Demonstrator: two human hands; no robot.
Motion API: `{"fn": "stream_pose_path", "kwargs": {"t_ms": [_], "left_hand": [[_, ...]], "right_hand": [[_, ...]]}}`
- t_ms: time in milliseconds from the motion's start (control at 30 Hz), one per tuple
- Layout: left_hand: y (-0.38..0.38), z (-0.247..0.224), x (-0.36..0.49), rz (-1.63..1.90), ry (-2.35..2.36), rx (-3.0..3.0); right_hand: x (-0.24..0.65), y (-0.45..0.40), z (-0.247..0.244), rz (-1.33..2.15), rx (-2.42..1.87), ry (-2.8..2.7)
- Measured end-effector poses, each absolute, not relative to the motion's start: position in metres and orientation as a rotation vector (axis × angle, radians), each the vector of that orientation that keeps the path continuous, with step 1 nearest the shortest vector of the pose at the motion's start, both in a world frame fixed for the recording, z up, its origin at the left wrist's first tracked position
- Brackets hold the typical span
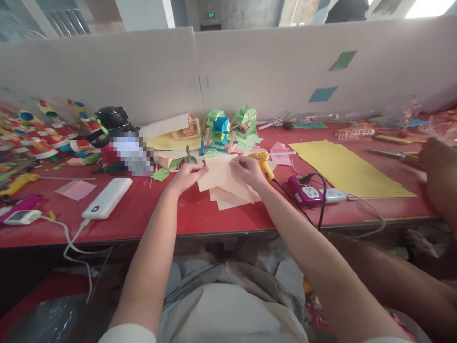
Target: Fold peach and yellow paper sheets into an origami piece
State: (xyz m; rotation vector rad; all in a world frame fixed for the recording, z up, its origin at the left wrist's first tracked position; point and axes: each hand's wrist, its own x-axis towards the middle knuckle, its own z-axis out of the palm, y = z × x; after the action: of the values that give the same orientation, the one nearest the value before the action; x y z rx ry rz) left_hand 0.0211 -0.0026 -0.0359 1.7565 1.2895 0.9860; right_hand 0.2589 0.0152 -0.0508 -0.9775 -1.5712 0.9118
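Between my two hands is a pale peach sheet of paper (221, 172), lying partly over more sheets of the same paper (232, 200) on the red table. My left hand (188, 175) pinches the sheet's left edge. At its upper right, my right hand (249, 170) has thumb and fingers closed on the paper. Scissors (187, 159) with dark green handles lie just beyond my left hand. A yellow glue gun (265, 166) is right beside my right hand, its black cord running toward the table's front edge. Folded green and blue paper pieces (220, 129) stand behind the sheets.
A white power bank (107, 198) with cables lies at the left. To the right are a purple power strip (306, 190) and a large yellow sheet (348, 169). Another person's hand (439, 171) is at the far right. A pale partition (250, 71) runs along the back.
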Motion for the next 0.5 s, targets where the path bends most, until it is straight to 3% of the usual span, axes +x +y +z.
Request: {"fn": "stream_pose_path", "kwargs": {"t_ms": [500], "left_hand": [[0.0028, -0.0398, 0.0183, 1.152, 1.306, 1.906]], "right_hand": [[0.2599, 0.0154, -0.0480, 0.884, -1.060, -1.573]]}}
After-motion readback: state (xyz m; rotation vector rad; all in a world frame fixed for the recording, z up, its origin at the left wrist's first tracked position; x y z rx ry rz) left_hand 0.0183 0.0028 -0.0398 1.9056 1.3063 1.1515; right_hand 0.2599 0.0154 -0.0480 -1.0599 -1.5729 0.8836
